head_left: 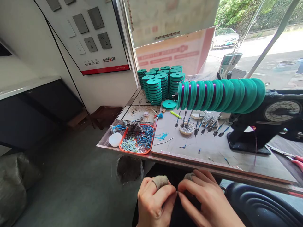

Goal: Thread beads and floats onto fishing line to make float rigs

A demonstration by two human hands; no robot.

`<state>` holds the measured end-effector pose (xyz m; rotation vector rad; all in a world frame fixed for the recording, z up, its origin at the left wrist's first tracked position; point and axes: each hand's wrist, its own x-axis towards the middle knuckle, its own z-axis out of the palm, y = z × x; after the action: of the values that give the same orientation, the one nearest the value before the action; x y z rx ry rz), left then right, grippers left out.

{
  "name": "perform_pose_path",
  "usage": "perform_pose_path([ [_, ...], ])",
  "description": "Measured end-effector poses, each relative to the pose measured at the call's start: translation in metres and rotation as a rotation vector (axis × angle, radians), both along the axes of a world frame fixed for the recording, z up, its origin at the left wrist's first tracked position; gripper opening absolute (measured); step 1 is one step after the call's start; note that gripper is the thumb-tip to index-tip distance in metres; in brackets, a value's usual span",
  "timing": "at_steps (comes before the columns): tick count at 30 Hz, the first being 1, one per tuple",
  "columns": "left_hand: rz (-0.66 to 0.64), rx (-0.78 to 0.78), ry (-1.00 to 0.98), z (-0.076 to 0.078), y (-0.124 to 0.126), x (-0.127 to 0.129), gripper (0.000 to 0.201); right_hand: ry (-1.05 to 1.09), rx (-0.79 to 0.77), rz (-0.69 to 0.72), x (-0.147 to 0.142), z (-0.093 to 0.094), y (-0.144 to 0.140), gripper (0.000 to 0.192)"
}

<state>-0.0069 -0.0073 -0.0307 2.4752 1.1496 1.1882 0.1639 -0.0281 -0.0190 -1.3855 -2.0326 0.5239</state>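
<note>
My left hand [156,201] and my right hand [202,197] meet over my lap, just in front of the table edge. Thumb and forefinger are pinched on each, fingertips almost touching. Whatever lies between them is too fine to make out. Tan wraps cover a finger on both hands. Beyond them on the board [170,143] lie small blue beaded pieces [182,147] and a thin metal rod [163,141]. Above the board, green spools [213,94] wound with purple line sit in a row on a black machine [251,132]. Small blue-and-dark pieces [196,127] hang beneath the spools.
An orange tray [139,153] holds coiled blue parts and beads at the left, beside a white round lid [115,139]. Stacked green spools [154,91] stand behind. A bead dish [186,133] sits mid-board; red-handled scissors [295,159] lie right. A dark stool [262,205] is below.
</note>
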Motion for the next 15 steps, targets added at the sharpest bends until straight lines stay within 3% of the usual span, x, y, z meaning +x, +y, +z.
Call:
perform_pose_path([
  [5,0.040,0.051,-0.070,0.0029,0.0005,0.0043,0.013,-0.011,-0.003,0.001,-0.0007,-0.0001,0.0016,0.012],
  [15,0.005,0.106,-0.021,0.0083,0.0014,0.0043,0.012,-0.045,-0.004,0.012,-0.0043,0.0018,0.0006,0.014],
])
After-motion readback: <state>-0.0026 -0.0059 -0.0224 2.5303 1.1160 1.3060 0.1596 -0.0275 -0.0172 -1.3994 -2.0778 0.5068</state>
